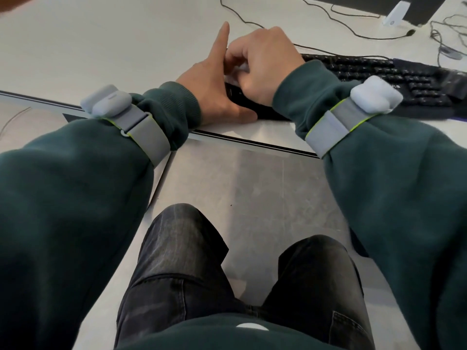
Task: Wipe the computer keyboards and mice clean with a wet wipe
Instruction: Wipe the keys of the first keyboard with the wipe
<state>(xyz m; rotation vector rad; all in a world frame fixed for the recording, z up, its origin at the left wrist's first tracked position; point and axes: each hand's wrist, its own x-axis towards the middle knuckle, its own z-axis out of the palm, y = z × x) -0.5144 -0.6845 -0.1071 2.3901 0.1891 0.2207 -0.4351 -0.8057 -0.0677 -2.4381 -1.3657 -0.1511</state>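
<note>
Your right hand (262,69) is curled round the wet wipe (241,68) at the keyboard (379,77)'s 9 o'clock end, straight-fingered left hand (212,89) bracing it, so I'd guess everything toward 3 o'clock's still to do.

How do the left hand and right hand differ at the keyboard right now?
The left hand has straight fingers, with the index finger pointing away from the person; the right hand is curled. The left hand holds nothing and rests against the left end of the keyboard; the right hand grips the white wet wipe on top of the keys. Both touch the same end of the keyboard.
</note>
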